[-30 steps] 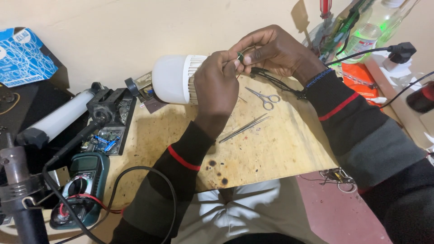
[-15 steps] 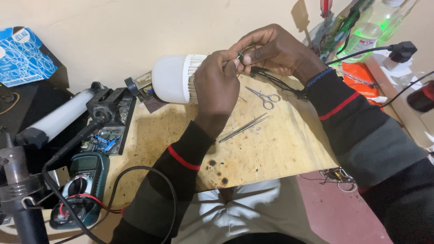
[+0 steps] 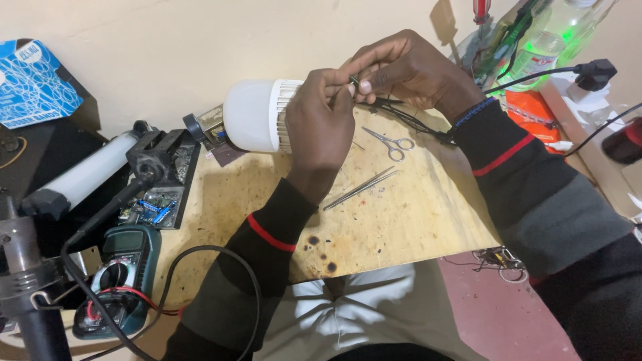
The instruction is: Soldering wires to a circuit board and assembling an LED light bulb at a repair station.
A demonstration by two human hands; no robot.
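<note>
A small dark part is pinched between the fingertips of the left hand and the right hand — held above the far side of the board, beside the white bulb. The pinch is best kept narrow and steady, with the thin black wires kept slack — clear of the scissors.

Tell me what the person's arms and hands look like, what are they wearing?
Both hands are bare, with no gloves. The left hand comes out of a dark grey long sleeve with a thin red stripe. The right hand has the same kind of striped sleeve, plus a blue beaded wristband.
</note>
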